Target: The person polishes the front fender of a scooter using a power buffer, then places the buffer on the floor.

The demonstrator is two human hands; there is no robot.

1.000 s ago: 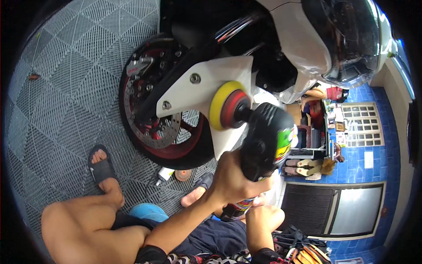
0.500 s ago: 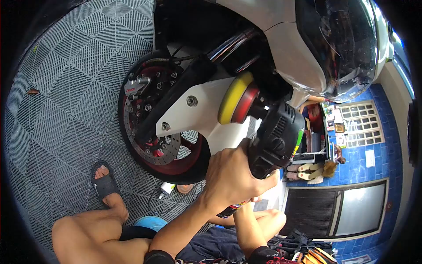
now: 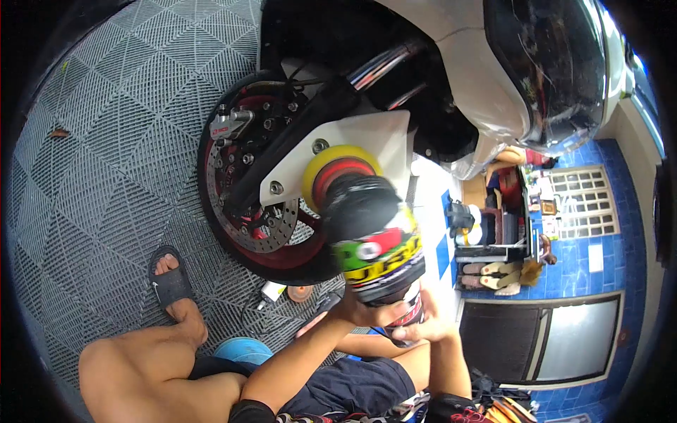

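A polisher (image 3: 381,261), black with a bright printed label, has a yellow foam pad (image 3: 338,166) on a red backing plate. My left hand (image 3: 370,311) is closed around the lower part of its body. Close beside it, my right hand (image 3: 427,324) also wraps the polisher's grip, thumb over the label. The yellow pad lies over the white front fender (image 3: 384,134) of a motorcycle; whether it presses on it I cannot tell. Below the fender is the front wheel (image 3: 282,264), with a brake disc (image 3: 278,236) and a silver caliper (image 3: 233,125).
A small white bottle (image 3: 271,292) and an orange round pad (image 3: 300,293) lie on the grey grid floor (image 3: 106,211) near the tyre. By my leg is a blue round object (image 3: 242,350). A cluttered shelf (image 3: 493,250) and a door (image 3: 539,338) stand by the blue tiled wall.
The polisher has swung left and turned, so its label now faces me and its pad overlaps the fender farther left. My right hand, mostly hidden before, now shows on the grip.
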